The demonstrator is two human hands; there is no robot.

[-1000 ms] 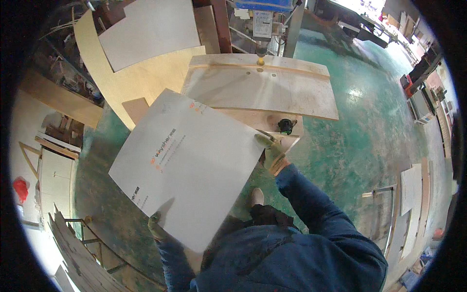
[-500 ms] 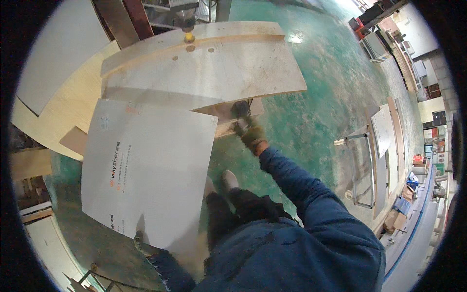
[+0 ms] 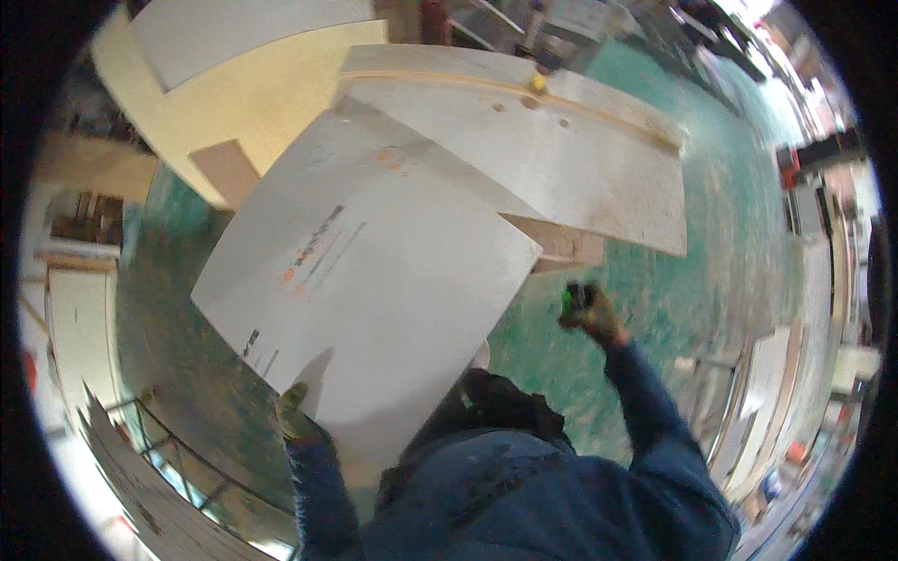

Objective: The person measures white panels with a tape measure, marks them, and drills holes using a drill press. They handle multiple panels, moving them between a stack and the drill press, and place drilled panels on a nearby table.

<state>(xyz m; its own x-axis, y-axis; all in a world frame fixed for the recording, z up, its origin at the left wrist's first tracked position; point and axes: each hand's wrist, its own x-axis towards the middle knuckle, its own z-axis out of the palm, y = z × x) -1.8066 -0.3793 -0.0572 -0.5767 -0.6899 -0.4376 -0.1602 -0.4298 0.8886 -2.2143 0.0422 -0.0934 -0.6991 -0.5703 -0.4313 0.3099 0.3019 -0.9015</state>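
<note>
My gloved left hand [image 3: 299, 413] grips the near left edge of a large white panel [image 3: 374, 262] with printed markings, whose far part overlaps a pale wooden board [image 3: 608, 187]. My gloved right hand [image 3: 597, 318] is closed on a small black and green tool [image 3: 576, 299], apparently a tape measure, held off the panel's right corner and blurred. A yellow-tipped machine part [image 3: 539, 82] stands over the board's back strip, near several round marks. A small wooden ledge [image 3: 566, 251] shows below the board's front edge.
Light yellow and white sheets [image 3: 206, 103] lean at the back left. A metal frame [image 3: 187, 467] with weathered planks lies at lower left. More boards [image 3: 776, 383] line the right side, and green floor [image 3: 636, 290] shows around me. My feet are mostly hidden under the panel.
My right hand left the panel's corner, took the dark tool from the ledge and has moved it rightward. The panel's far part has moved onto the board. The view has turned as well.
</note>
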